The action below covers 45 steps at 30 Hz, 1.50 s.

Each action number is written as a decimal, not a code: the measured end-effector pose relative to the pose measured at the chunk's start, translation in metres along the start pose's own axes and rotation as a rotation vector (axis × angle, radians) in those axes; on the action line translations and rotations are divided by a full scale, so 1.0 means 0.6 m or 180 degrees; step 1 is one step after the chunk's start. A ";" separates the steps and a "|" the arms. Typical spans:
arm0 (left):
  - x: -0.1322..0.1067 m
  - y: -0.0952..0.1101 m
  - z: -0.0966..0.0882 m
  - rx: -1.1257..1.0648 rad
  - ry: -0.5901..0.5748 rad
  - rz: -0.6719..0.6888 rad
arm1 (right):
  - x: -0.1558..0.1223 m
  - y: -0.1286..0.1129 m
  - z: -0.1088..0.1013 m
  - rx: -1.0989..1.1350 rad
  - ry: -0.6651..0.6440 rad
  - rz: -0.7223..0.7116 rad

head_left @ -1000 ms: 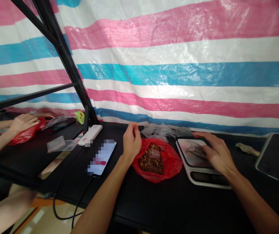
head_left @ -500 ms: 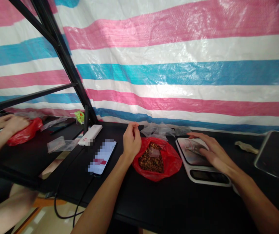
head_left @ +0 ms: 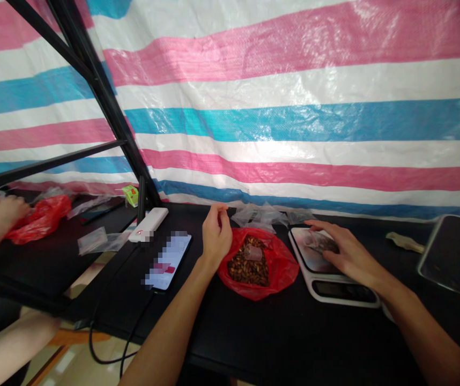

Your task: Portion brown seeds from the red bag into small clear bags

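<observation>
My left hand [head_left: 216, 236] is at the left rim of a red plastic bag [head_left: 282, 265], its fingers curled together; anything inside them is hidden. Brown, seed-like pieces [head_left: 250, 272] fill the opened bag, and a small clear plastic cup [head_left: 253, 252] lies on top of them. To the right, a white digital scale [head_left: 314, 277] has a shiny platform. Over that platform my right hand [head_left: 346, 246] is spread, thumb apart from the fingers. Beneath it shows a greyish shape, which could be a clear packet or a reflection.
Clear plastic bags [head_left: 260, 215] lie behind the red bag. A lit phone [head_left: 169, 262] and a white power strip [head_left: 149, 224] are left. At right are a crumpled strip [head_left: 405, 242] and a clear-edged tray [head_left: 453, 257]. Another person's hands [head_left: 7, 214] work at a second red bag [head_left: 41, 217].
My hands stay almost where they were, the right one shifting slightly over the scale. The other person's hands have moved left, away from their red bag's middle.
</observation>
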<state>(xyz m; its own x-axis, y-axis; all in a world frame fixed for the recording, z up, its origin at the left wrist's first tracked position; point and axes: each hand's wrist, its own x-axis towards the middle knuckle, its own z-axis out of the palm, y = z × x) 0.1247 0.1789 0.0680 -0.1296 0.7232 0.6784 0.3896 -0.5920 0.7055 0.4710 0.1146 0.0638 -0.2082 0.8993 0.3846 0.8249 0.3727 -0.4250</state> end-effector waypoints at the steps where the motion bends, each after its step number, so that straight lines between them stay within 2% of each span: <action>1: 0.000 0.001 0.000 -0.0007 0.0009 0.0005 | 0.001 -0.001 0.000 -0.0026 -0.0005 0.0026; 5: -0.002 0.012 0.000 -0.0107 -0.0098 0.0044 | 0.003 -0.005 0.004 0.0134 0.0141 0.0199; 7: -0.006 0.024 0.002 -0.0173 -0.0452 0.0073 | 0.004 -0.011 0.006 0.0506 0.0421 0.0319; 10: -0.016 0.044 0.005 -0.0227 -0.1239 0.0149 | 0.010 -0.034 0.014 0.1049 0.0941 0.0552; 13: -0.029 0.063 0.010 -0.0260 -0.1717 0.0286 | 0.027 -0.083 0.031 0.1529 0.1133 0.0614; 17: -0.043 0.081 0.018 -0.0539 -0.1996 0.0376 | 0.063 -0.168 0.068 0.2275 0.0908 0.0500; 20: -0.048 0.083 0.025 -0.0813 -0.2021 0.0132 | 0.076 -0.203 0.093 0.2636 0.0751 0.0466; 25: -0.045 0.073 0.027 -0.1033 -0.1955 -0.0354 | 0.057 -0.195 0.112 0.2707 0.0786 0.0336; 27: -0.043 0.071 0.025 -0.1060 -0.1976 -0.0392 | 0.049 -0.189 0.113 0.2683 0.0973 0.0390; 30: -0.041 0.071 0.022 -0.0841 -0.2032 -0.0218 | 0.045 -0.190 0.111 0.2715 0.1252 0.0467; 33: -0.040 0.072 0.020 -0.0711 -0.2024 -0.0136 | 0.046 -0.194 0.111 0.2712 0.1321 0.0453; 36: -0.043 0.068 0.023 -0.1004 -0.2048 -0.0367 | 0.046 -0.195 0.113 0.2720 0.1307 0.0428; 40: -0.050 0.057 0.038 -0.1324 -0.1715 -0.0769 | 0.043 -0.199 0.118 0.2785 0.1237 0.0377; 45: -0.050 0.053 0.047 -0.1655 -0.1527 -0.0945 | 0.044 -0.204 0.120 0.2729 0.1414 0.0409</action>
<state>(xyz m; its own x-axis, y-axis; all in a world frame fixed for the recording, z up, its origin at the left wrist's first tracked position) 0.1665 0.1484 0.0641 0.2944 0.8829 0.3658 -0.0941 -0.3541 0.9304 0.3269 0.1094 0.0671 0.2189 0.8420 0.4930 0.1283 0.4760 -0.8700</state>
